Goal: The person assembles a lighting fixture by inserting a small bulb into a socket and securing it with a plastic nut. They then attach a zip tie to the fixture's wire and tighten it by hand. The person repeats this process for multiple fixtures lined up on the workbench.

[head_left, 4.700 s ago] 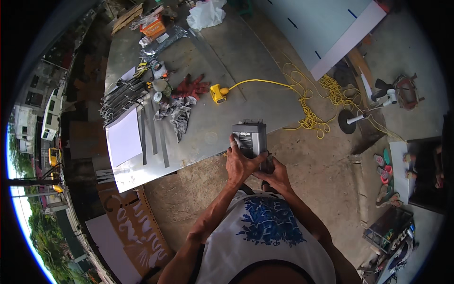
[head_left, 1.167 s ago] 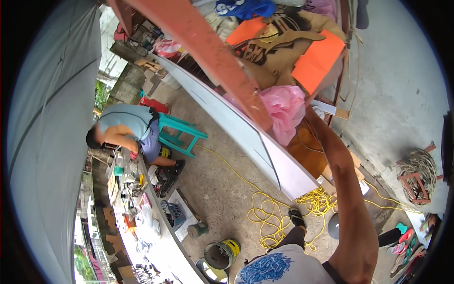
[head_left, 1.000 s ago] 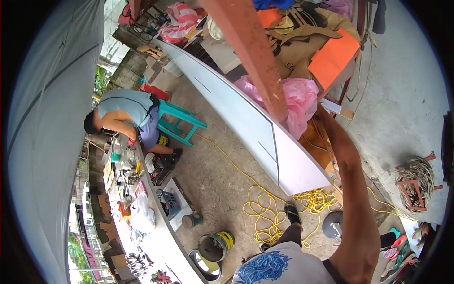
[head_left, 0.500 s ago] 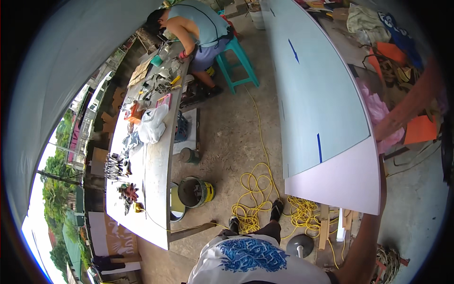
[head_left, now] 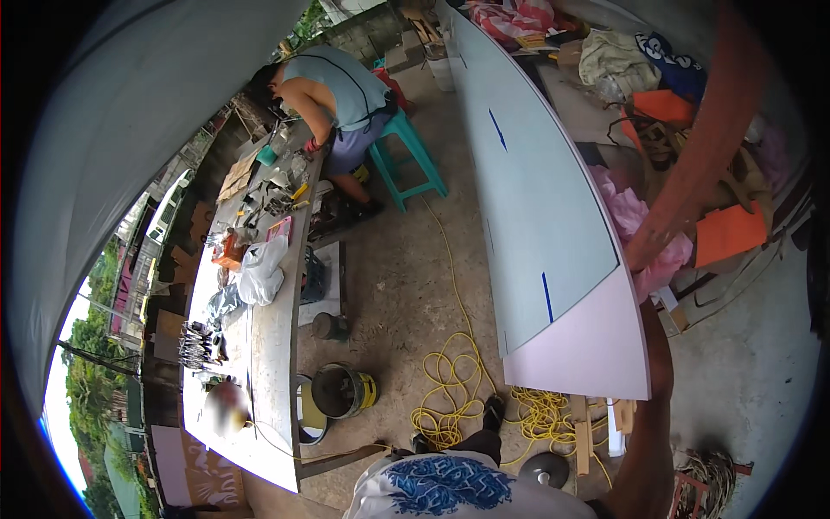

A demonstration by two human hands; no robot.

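A long panel (head_left: 571, 356), pale lilac at its near end, stands along the right side. Over most of it lies a light blue sheet (head_left: 545, 225) with short dark blue marks. My right arm (head_left: 644, 432) reaches up from the lower edge and passes behind the panel's near right edge. The right hand itself is hidden there, so its fingers and any grip on the panel do not show. Crumpled pink plastic (head_left: 666, 259) lies beside that edge, behind a reddish-brown post (head_left: 700, 147). My left hand is outside the picture.
On the left, a long worktable (head_left: 275, 381) carries tools and a white plastic bag (head_left: 259, 275). At its far end another person (head_left: 346, 86) bends over from a teal stool (head_left: 406, 147). Yellow cord (head_left: 450, 389) lies coiled by my feet; a bucket (head_left: 341, 394) stands near the table.
The whole view has shifted, so the table, stool and panel appear farther left and mostly lower. My right arm stays beside the panel's near edge.
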